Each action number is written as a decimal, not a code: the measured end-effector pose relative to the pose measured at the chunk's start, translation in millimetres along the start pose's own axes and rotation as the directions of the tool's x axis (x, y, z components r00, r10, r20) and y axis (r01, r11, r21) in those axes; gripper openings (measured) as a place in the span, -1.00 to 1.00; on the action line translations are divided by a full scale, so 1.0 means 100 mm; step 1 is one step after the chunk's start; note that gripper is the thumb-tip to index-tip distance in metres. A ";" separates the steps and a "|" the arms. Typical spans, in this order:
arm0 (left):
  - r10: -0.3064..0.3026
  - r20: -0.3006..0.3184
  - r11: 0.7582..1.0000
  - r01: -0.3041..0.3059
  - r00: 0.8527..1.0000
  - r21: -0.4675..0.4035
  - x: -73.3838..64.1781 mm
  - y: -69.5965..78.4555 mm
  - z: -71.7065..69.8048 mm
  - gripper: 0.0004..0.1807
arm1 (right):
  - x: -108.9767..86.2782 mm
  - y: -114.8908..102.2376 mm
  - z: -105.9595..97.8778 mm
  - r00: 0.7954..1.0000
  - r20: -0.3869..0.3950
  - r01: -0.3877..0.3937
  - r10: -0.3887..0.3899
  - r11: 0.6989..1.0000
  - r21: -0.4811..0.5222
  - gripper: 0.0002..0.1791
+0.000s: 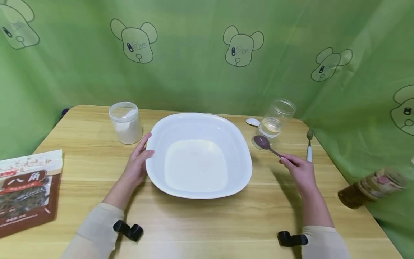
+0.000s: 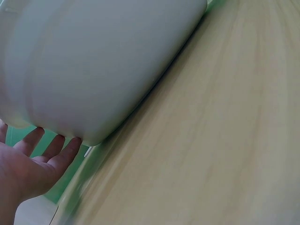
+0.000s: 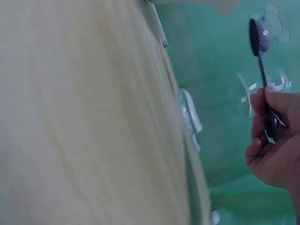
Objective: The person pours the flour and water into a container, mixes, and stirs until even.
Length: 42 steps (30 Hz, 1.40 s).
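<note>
A large white basin (image 1: 198, 162) stands in the middle of the wooden table, with a smooth, pale inside. Against its left side rests my left hand (image 1: 139, 162); in the left wrist view the fingertips touch the basin's outer wall (image 2: 93, 61), fingers spread and fairly straight. My right hand (image 1: 299, 172) pinches the thin handle of a dark purple spoon (image 1: 261, 142) between thumb and fingers. In the head view the spoon's bowl overlaps the lower part of a clear glass jar (image 1: 280, 108) partly filled with clear liquid. The right wrist view shows the spoon raised above the tabletop.
Left of the basin stands an open jar of white powder (image 1: 127, 129). A star anise pouch (image 1: 26, 212) lies at the far left. Behind the clear jar is a white spoon (image 1: 253, 122); a fork (image 1: 309, 153) and a jar with dark contents (image 1: 365, 190) sit along the right edge.
</note>
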State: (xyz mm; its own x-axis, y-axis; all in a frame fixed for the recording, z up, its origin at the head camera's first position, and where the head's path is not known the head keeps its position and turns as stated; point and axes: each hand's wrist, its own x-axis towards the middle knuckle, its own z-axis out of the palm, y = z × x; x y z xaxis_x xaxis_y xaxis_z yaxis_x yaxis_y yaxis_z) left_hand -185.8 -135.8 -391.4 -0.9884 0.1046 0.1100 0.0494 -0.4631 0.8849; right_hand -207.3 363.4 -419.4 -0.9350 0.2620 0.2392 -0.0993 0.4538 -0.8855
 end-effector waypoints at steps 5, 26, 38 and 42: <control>-0.067 -0.049 0.998 0.067 0.997 0.010 0.00 0.04 0.03 -0.34 | -0.21 -0.33 -0.01 0.994 0.052 -0.087 0.093 0.991 -0.097 -0.62; -0.075 -0.054 0.997 0.075 0.996 0.006 -0.01 0.05 0.03 -0.34 | -0.21 -0.10 0.10 0.999 0.031 -0.004 0.017 0.926 -0.377 -0.66; -0.080 -0.055 0.997 0.081 0.995 0.015 -0.01 0.05 0.03 -0.35 | -0.19 -0.06 0.15 0.987 0.015 0.149 -0.159 0.880 -0.451 -0.80; -0.079 -0.043 0.997 0.080 0.996 0.024 -0.01 0.05 0.03 -0.36 | -0.19 -0.07 0.14 0.987 0.029 0.156 -0.161 0.873 -0.463 -0.79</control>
State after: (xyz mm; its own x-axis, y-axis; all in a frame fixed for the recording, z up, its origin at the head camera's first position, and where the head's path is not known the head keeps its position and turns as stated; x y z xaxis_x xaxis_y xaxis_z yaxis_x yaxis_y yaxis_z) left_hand -184.4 -135.4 -385.6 -0.9945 0.1027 0.0204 -0.0260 -0.4317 0.9016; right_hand -193.2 343.1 -423.5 -0.9164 0.1608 0.3666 -0.0749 0.8309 -0.5514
